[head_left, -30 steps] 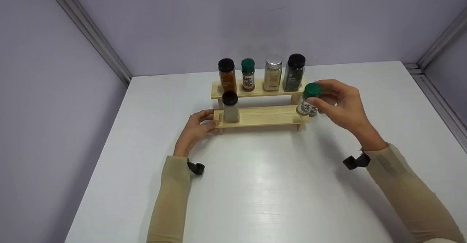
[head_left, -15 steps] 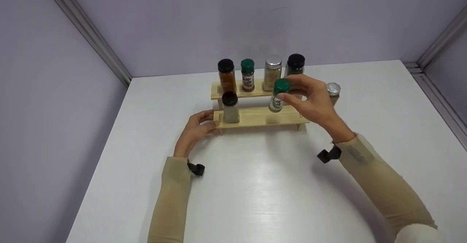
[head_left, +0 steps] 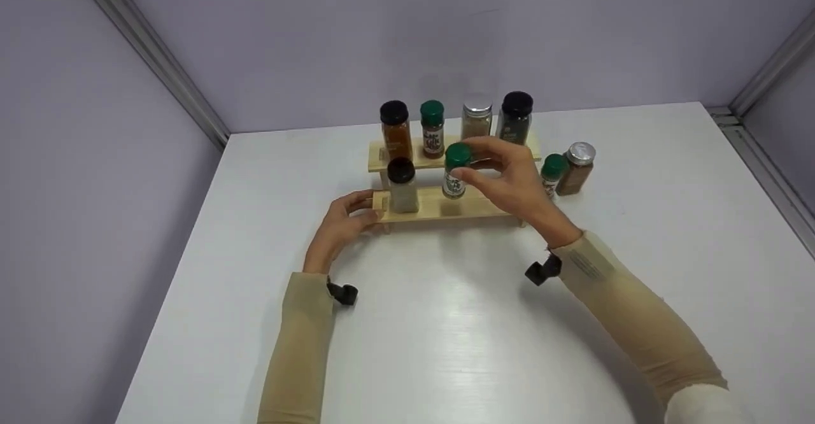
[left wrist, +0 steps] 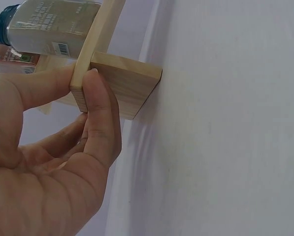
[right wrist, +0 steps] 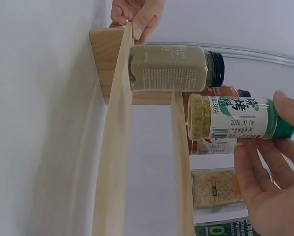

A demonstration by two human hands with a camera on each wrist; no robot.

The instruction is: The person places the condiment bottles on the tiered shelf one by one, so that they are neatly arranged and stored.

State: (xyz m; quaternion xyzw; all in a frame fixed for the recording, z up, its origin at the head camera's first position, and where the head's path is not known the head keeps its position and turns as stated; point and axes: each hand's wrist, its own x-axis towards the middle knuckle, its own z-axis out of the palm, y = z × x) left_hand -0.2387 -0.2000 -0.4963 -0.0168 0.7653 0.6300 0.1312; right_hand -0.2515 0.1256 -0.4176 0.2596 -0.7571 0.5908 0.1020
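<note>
In the head view my right hand [head_left: 509,179] holds a small green-capped spice jar [head_left: 454,176] by its top, over the lower shelf of a wooden two-tier rack [head_left: 439,206]. The right wrist view shows the jar's white label and yellowish contents, with its base raised off the shelf. My left hand [head_left: 340,223] pinches the left end of the lower shelf between thumb and fingers, plainly seen in the left wrist view. A black-capped jar [head_left: 403,188] with pale powder stands at that shelf's left end, beside the held jar.
On the upper shelf stand an orange-brown jar [head_left: 396,132], a green-capped jar [head_left: 433,132], a silver-capped jar [head_left: 477,118] and a dark jar [head_left: 517,118]. Right of the rack, another green-capped jar [head_left: 554,168] and a silver-capped brown jar [head_left: 576,170] stand on the white table [head_left: 407,322].
My right hand has carried the green-capped spice jar leftward from the rack's right end to above the lower shelf's middle. My left hand stays on the shelf end.
</note>
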